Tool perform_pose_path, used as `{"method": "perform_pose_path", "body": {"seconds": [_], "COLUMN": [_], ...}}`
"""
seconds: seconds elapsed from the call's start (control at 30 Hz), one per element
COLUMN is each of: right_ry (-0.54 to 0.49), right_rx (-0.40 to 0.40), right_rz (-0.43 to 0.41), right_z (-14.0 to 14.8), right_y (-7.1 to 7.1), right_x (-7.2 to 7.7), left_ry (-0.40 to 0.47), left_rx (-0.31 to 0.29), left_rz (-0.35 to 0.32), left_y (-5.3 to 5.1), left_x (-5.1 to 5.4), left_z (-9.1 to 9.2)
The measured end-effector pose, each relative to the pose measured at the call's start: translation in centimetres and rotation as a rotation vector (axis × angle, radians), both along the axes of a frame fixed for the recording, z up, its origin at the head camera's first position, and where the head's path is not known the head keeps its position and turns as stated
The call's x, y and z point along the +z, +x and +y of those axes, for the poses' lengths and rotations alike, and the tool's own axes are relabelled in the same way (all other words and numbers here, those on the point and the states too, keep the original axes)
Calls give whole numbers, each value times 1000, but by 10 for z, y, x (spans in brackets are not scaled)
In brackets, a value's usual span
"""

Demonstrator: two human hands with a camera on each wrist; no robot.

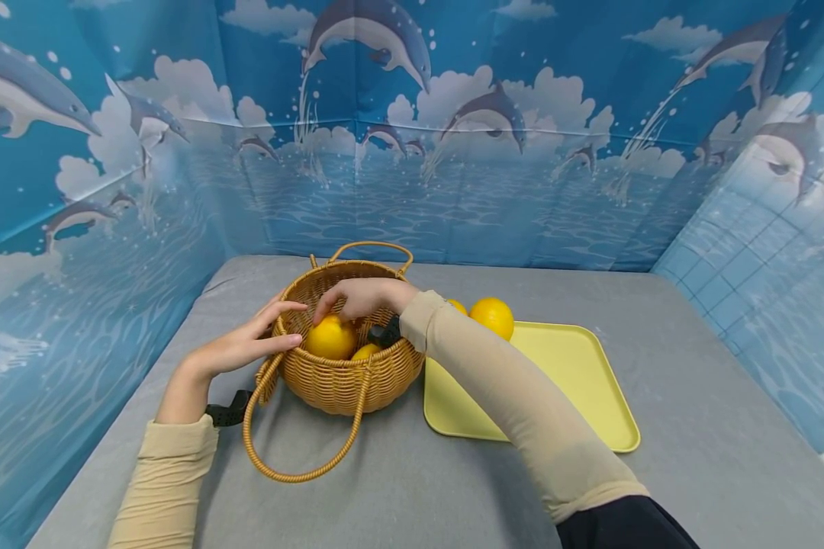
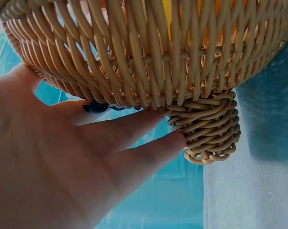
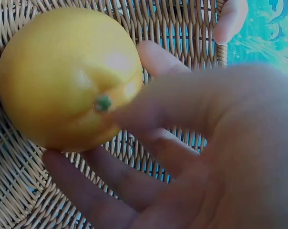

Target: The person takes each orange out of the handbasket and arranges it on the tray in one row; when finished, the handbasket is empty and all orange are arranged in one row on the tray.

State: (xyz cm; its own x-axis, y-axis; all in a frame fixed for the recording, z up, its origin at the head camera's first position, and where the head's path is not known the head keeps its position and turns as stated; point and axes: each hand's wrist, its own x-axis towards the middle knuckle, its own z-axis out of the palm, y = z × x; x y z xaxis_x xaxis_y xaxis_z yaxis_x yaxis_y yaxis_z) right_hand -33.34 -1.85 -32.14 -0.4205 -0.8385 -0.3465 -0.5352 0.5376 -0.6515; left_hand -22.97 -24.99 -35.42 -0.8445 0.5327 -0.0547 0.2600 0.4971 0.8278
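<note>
A round wicker basket [image 1: 346,385] stands on the grey surface, its front handle lowered. Inside it, my right hand [image 1: 362,297] holds an orange [image 1: 331,338] with thumb and fingers around it. The right wrist view shows that orange [image 3: 70,78] close up, with a small green stem mark under the thumb [image 3: 149,102]. A second orange [image 1: 366,351] lies beside it, partly hidden by the rim. At the basket's left side, my left hand [image 1: 247,343] rests with spread, straight fingers; in the left wrist view these fingers [image 2: 129,129] touch the outer weave.
A yellow tray [image 1: 563,374] lies to the right of the basket, partly covered by my right arm. On its far left end sits an orange [image 1: 492,317], with another [image 1: 458,306] mostly behind the sleeve. A dolphin-printed curtain [image 1: 412,191] encloses the back and sides.
</note>
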Motion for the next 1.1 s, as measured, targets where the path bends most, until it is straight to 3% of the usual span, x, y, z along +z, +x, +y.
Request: {"method": "perform_pose_path", "body": {"seconds": [0.13,0.27,0.47,0.6,0.83,1.0,1.1], "right_ry": [-4,-13,15,22,100,148,154], "right_rx": [-21,-21,15,-10,-47,8,27], "right_rz": [-114,-145,-47,27,30,62,35], "right_z": [0,0,1,2,2,2,2], "right_y": [1,0,-1,-1,-1,-1,0], "right_x": [-1,-2,-4,-4,-4,-4,-4], "left_ry": [3,2,-1,1,-4,-1,-1], "left_rx": [-2,-1,1,4,9,7,7], "left_rz": [-1,-2,-2,-8,-5,-2,-2], "left_y": [0,-1,-1,0,1,1,1], "left_x": [0,0,0,1,0,0,0], "left_z": [0,1,1,1,1,1,1]}}
